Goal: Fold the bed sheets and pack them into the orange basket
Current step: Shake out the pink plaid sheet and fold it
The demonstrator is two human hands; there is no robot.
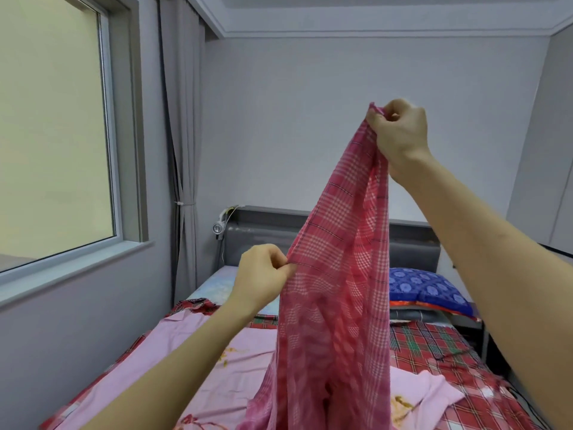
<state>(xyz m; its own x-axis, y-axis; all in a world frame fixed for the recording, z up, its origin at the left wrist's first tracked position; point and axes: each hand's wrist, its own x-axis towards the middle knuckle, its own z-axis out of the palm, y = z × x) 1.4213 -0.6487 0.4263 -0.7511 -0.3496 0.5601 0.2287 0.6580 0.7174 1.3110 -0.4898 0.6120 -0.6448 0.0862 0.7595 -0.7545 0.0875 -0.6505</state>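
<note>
Sheet (338, 274) held up over the bed (449, 361).
Right hand (398, 131) pinches its top corner, left hand (263, 274) pinches an edge lower down; it looks thin, perhaps see-through.

Both hands pinch pink checked sheet (338, 274); right hand (400, 135) higher, left hand (263, 274) lower.

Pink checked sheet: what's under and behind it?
The pink checked sheet hangs over a pink floral sheet and a red plaid sheet; the grey headboard runs behind it. Where those two meet is covered.
</note>
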